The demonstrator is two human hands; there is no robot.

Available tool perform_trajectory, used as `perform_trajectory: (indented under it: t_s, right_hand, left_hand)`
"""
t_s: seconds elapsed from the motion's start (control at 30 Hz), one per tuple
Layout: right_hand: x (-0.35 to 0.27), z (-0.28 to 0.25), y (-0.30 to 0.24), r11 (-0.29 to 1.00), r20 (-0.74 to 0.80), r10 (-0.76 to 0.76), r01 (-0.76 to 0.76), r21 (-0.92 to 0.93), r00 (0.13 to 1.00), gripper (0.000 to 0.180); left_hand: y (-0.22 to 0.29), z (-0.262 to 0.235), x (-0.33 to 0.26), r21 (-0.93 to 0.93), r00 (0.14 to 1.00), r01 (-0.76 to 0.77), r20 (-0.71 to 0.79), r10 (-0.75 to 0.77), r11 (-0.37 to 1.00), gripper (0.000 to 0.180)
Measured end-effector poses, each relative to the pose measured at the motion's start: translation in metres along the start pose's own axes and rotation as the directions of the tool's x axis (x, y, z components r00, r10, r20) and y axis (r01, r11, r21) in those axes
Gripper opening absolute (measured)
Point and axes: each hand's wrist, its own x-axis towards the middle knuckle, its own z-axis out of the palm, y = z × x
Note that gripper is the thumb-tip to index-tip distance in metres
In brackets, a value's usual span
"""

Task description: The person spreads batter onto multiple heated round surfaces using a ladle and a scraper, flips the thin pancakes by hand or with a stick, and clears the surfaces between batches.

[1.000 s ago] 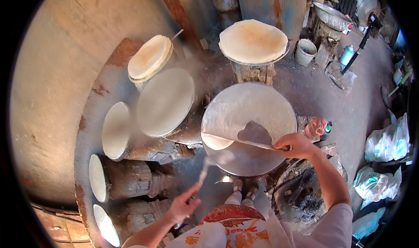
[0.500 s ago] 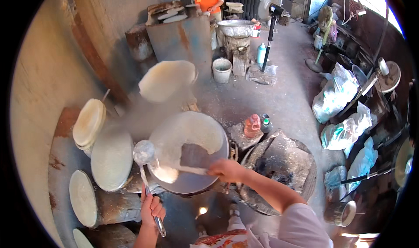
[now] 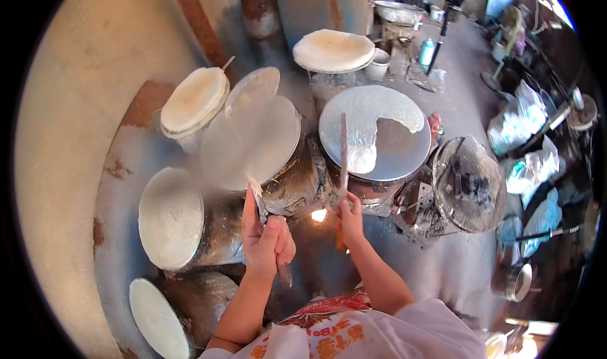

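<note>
My left hand (image 3: 269,242) is closed round the handle of a metal ladle (image 3: 254,93). The ladle's bowl, smeared by motion and steam, hangs above a round griddle (image 3: 288,141) coated in pale batter. In my right hand (image 3: 349,220) is a long flat wooden stick (image 3: 343,147), pointing away from me. Its far end overlaps the left side of a second round griddle (image 3: 414,163); whether it touches is unclear. White batter (image 3: 354,106) covers this griddle's far and left parts in a curved band, with dark metal bare at the middle and right.
Stacks of round flatbreads stand at the left (image 3: 195,100) and far middle (image 3: 334,46). Two more coated griddles (image 3: 171,220) (image 3: 158,321) tilt at the near left. A sooty round stove top (image 3: 468,185) is at the right. Plastic bags (image 3: 525,115) line the right side; a flame (image 3: 318,215) glows below.
My view has shifted, so the griddles appear farther right. The ladle has moved away from the batter-banded griddle, over its left neighbour. The stick has swung from lying sideways to pointing away from me.
</note>
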Motion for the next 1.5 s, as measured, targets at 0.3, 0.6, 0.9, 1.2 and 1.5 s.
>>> perform_trajectory:
  t_s: [0.3,0.6,0.9,1.2,1.5]
  right_hand:
    - [-0.004,-0.04,-0.055,0.98,-0.298,-0.146,0.178,0.084,0.943,0.029]
    - [-0.073,-0.109,-0.061,0.99,-0.187,0.07,-0.091,-0.104,0.98,0.031]
    - [0.0,-0.158,-0.177,0.974,-0.106,0.071,-0.092,-0.207,0.992,0.032]
    - [-0.023,-0.222,-0.188,0.876,-0.071,0.278,-0.283,-0.39,0.958,0.028]
    - [0.03,-0.229,-0.238,0.806,0.093,0.364,-0.264,-0.529,0.927,0.029]
  left_hand:
    - [0.013,-0.011,-0.021,0.195,0.996,-0.058,0.073,0.044,0.979,0.064]
    - [-0.002,-0.01,-0.022,0.264,0.998,-0.001,0.059,-0.015,0.964,0.062]
    - [-0.047,0.05,0.005,0.366,0.995,-0.031,0.099,-0.006,0.93,0.059]
    - [-0.091,0.102,0.033,0.491,0.995,0.079,0.01,-0.096,0.868,0.059]
    - [-0.104,0.15,0.07,0.536,0.99,0.099,-0.135,-0.031,0.838,0.061]
